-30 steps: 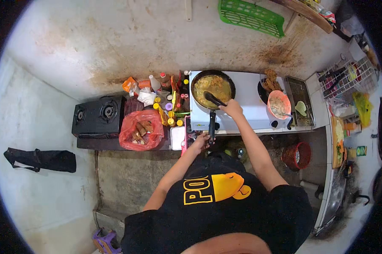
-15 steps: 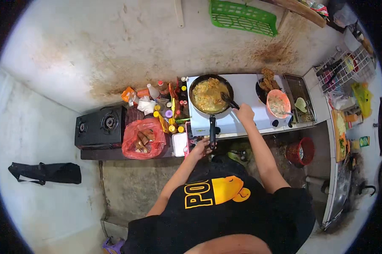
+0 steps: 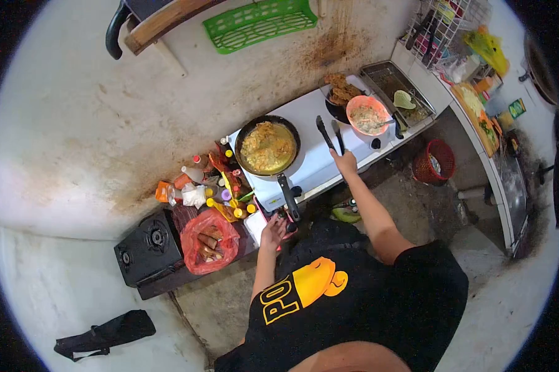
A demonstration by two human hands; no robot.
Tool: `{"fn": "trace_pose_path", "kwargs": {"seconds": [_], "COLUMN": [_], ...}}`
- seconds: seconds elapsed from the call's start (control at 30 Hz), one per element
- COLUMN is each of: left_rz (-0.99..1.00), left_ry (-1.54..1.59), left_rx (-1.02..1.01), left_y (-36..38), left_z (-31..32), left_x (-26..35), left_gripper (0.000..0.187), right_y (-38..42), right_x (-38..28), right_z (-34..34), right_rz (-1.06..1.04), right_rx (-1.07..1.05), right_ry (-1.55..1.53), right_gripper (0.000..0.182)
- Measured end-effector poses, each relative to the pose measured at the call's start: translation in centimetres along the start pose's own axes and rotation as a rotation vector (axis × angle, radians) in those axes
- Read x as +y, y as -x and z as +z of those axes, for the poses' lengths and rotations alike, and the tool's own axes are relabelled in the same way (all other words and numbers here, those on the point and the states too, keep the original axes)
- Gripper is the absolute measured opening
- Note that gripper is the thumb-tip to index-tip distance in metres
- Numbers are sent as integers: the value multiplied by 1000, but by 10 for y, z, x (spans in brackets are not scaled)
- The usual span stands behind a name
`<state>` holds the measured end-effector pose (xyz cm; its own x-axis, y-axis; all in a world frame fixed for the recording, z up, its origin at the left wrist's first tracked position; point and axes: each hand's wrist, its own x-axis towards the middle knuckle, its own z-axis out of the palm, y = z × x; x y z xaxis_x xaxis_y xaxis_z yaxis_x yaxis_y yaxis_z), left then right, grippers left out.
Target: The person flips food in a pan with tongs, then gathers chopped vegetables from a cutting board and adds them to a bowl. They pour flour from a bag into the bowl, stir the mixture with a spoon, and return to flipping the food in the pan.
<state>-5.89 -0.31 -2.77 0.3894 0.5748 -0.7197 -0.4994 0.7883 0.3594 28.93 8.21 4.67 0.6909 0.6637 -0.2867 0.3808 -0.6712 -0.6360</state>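
Two hands at work, and your right hand (image 3: pixel 346 163) has the tongs (image 3: pixel 324 131) gripped at the near end, over the white stove top (image 3: pixel 315 165) just right of the frying pan (image 3: pixel 298 144). Their two arms stand apart, and nothing shows between the tips. That rear hold probably keeps your fingers back from the heat. Check the line: the tongs point away from you toward the wall behind the pan, long axis leaning slightly left.

Now your left hand (image 3: pixel 273 232), below the pan and just beside the end of its handle (image 3: pixel 288 197). Fingers loose, not wrapped round anything visible; whether they brush the handle, you can't tell from here. That handle runs back toward your body, slanting right, likely turned so it's within easy reach.

Inside the pan, golden food (image 3: pixel 267 149) sits in oil. Right of the pan, past the tongs, comes the pink bowl (image 3: pixel 350 118), with fried pieces (image 3: pixel 339 84) behind it, both perhaps kept handy. Bottles (image 3: pixel 194 174) crowd the pan's left.
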Motion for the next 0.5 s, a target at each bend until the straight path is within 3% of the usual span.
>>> {"fn": "trace_pose_path", "kwargs": {"seconds": [0.2, 0.37, 0.43, 0.5], "left_rz": [-29, -1, 44, 172], "left_ry": [436, 474, 504, 330], "left_rx": [267, 225, 393, -31], "left_y": [-2, 14, 23, -8], "left_z": [-51, -80, -83, -156], "left_x": [-11, -34, -47, -84], "left_gripper": [28, 29, 27, 24], "right_y": [-3, -14, -23, -32], "right_x": [-2, -1, 3, 3], "right_z": [0, 25, 37, 45], "right_rz": [13, -40, 10, 22], "right_rx": [44, 140, 152, 189], "right_ry": [227, 286, 287, 314], "right_gripper": [72, 82, 86, 91]}}
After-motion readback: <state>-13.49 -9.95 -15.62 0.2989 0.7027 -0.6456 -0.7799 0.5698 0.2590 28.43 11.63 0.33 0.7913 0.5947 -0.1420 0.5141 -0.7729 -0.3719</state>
